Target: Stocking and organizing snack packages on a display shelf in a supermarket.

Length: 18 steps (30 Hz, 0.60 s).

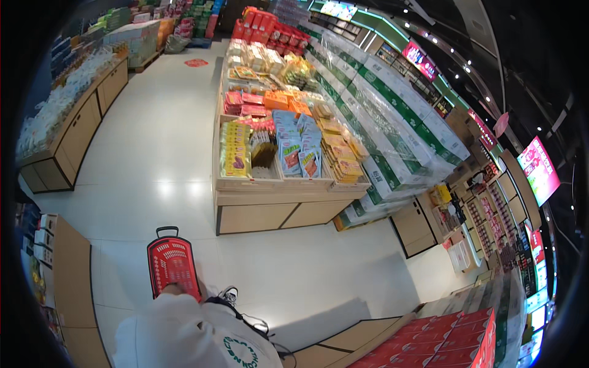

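Note:
My left hand (172, 288) is at the near end of a red plastic shopping basket (175, 260) with a black handle raised at its far end, low on the left of the floor. My white sleeve hides most of the hand, so I cannot make out its fingers or what they grip. A black-and-white shoe (229, 295) shows just right of the basket. My right hand is not in view.
A wooden display counter (257, 214) holds colourful snack packets (294, 153). Wrapped white-and-green cartons (399, 135) are stacked alongside. Another counter (86, 122) runs along the left, a shelf end (73, 282) stands lower left, and red boxes (442, 337) sit lower right.

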Motion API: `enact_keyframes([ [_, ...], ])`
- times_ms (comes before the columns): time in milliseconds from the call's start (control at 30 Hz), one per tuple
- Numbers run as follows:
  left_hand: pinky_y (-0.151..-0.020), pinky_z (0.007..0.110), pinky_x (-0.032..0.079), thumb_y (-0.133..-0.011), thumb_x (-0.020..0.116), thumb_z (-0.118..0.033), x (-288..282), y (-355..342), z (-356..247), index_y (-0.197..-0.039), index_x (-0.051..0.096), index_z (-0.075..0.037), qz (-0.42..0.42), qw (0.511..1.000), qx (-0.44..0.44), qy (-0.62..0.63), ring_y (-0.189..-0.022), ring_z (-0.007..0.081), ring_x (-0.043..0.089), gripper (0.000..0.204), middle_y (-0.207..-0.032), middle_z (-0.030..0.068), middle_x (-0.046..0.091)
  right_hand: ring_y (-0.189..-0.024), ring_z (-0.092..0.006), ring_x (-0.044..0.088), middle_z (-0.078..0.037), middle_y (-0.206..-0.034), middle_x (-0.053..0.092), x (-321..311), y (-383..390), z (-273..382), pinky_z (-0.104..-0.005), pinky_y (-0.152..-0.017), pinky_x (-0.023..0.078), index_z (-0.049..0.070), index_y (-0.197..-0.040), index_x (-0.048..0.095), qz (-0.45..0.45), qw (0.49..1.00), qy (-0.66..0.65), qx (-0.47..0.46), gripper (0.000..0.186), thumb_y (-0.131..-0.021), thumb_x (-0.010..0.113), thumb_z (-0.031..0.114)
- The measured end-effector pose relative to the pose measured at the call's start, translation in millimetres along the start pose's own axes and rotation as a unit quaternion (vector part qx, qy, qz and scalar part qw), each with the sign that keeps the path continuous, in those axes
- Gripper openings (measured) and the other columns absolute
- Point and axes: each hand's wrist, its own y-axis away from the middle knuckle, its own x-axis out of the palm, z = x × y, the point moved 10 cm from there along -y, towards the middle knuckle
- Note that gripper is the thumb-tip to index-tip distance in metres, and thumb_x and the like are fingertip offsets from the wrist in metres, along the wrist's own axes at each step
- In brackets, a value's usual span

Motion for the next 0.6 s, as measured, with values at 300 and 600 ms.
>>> enact_keyframes([
  [300, -0.076, 0.044, 0.050, -0.082, 0.056, -0.030, -467, -67, -201, -0.093, 0.064, -0.010, -0.385, 0.807, 0.225, 0.387, -0.088, 0.0349, 0.062, 0.024, -0.093, 0.0167, 0.066, -0.086, -0.0260, 0.064, -0.017, -0.089, 0.064, -32, -99, 65, -0.0388, -0.080, 0.050, 0.003, -0.113, 0.056, -0.006, 0.999, 0.028, 0.041, 0.042, -0.077, 0.062, 0.023],
  [600, -0.077, 0.042, 0.051, -0.089, 0.048, -0.026, -386, -155, -223, -0.088, 0.063, -0.010, -0.306, 0.898, 0.311, 0.061, -0.082, 0.0321, 0.062, 0.022, -0.082, 0.0128, 0.062, -0.086, -0.0262, 0.065, -0.017, -0.089, 0.065, -62, -223, 124, -0.0389, -0.081, 0.051, 0.003, -0.116, 0.056, 0.031, 0.997, 0.056, 0.033, 0.046, -0.076, 0.064, 0.026],
])
